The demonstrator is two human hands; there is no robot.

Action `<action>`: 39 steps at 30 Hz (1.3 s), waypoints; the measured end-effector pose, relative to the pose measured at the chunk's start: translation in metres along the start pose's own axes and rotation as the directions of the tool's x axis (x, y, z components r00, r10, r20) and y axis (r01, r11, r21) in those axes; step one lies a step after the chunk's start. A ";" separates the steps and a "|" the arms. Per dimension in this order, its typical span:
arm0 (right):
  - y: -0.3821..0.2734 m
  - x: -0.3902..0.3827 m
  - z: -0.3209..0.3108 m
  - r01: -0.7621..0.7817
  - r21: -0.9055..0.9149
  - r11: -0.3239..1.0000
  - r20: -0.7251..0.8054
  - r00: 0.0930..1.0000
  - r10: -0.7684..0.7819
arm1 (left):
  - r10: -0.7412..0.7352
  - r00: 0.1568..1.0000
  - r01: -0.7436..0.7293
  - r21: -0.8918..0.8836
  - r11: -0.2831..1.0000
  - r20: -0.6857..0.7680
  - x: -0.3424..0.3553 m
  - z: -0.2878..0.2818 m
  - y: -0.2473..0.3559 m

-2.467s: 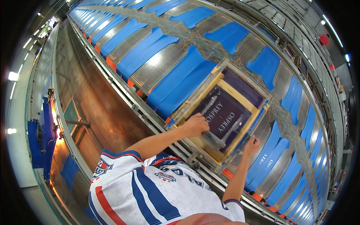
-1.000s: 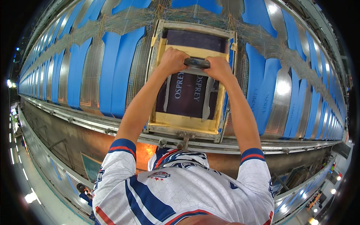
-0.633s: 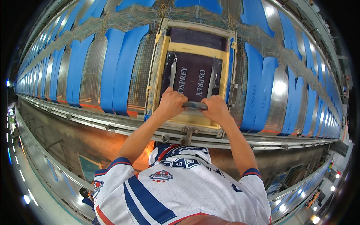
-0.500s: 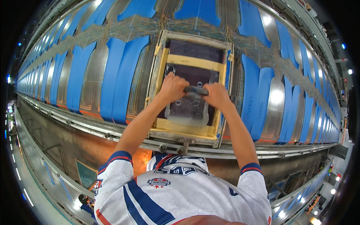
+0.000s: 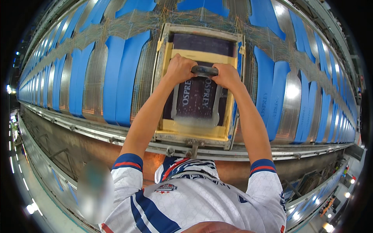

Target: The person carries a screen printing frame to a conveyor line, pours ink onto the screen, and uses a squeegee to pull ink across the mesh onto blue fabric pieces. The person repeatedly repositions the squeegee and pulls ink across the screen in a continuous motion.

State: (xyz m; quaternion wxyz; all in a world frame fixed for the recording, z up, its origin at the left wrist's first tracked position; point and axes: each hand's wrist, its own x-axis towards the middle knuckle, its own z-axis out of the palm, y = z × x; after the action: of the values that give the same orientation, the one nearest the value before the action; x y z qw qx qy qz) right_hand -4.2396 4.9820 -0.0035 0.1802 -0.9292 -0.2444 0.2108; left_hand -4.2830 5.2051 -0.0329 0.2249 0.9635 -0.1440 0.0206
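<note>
A wooden-edged printing screen (image 5: 238, 52) lies on the long table in front of me, its inner border covered with yellow tape. My left hand (image 5: 180, 69) and my right hand (image 5: 226, 75) are closed around the two ends of a squeegee (image 5: 204, 70), which has a dark rounded handle. The squeegee stands toward the far half of the screen; its blade is mostly hidden under the handle and hands. Nearer to me, the dark mesh (image 5: 197, 97) shows two lines of pale lettering. A wet, whitish pool of ink (image 5: 196, 121) borders the mesh's near end.
Blue fabric pieces (image 5: 120, 77) lie in rows along the metal table, more of them (image 5: 274, 97) to the right. A metal rail (image 5: 97, 134) with clamps runs along the near edge. Dried ink streaks (image 5: 155, 19) cross the tabletop. A blurred patch (image 5: 94, 190) sits at lower left.
Both hands have pushed the squeegee away from me, up the screen. More of the lettering on the mesh now shows behind it.
</note>
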 end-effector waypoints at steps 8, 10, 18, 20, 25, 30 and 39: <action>-0.032 -0.147 0.055 0.104 0.128 0.986 0.101 0.988 -0.117 | 0.030 0.984 -0.028 0.012 1.000 -0.175 -0.171 0.022 0.087; -0.015 -0.142 0.049 0.063 0.382 0.922 0.053 0.994 -0.090 | 0.030 0.991 -0.027 0.024 0.999 -0.133 -0.173 0.018 0.089; 0.118 -0.092 0.074 -0.347 0.363 0.865 -0.539 0.679 0.499 | 0.058 0.997 -0.054 0.065 0.996 -0.059 -0.180 0.015 0.092; 0.119 -0.093 0.075 -0.276 0.390 0.879 -0.553 0.693 0.463 | 0.026 0.999 -0.024 0.069 0.997 -0.027 -0.184 0.011 0.091; 0.051 -0.095 0.020 -0.221 0.453 0.864 -0.588 0.655 0.476 | -0.021 0.994 0.015 -0.061 0.998 -0.108 -0.196 -0.013 0.079; -0.015 -0.054 0.063 -0.133 0.451 0.883 -0.651 0.627 0.427 | -0.041 0.996 0.040 -0.015 0.999 -0.081 -0.229 -0.066 0.007; -0.185 0.027 0.173 0.025 0.531 0.847 -0.662 0.636 0.397 | 0.031 0.993 -0.018 0.111 0.994 -0.113 -0.330 -0.156 -0.150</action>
State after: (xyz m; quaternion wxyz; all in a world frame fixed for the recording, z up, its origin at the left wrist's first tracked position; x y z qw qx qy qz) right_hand -4.3707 5.1872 -0.0772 0.4720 -0.8734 0.0157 -0.1192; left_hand -4.5526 5.4903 0.0083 0.1790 0.9698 -0.1413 0.0867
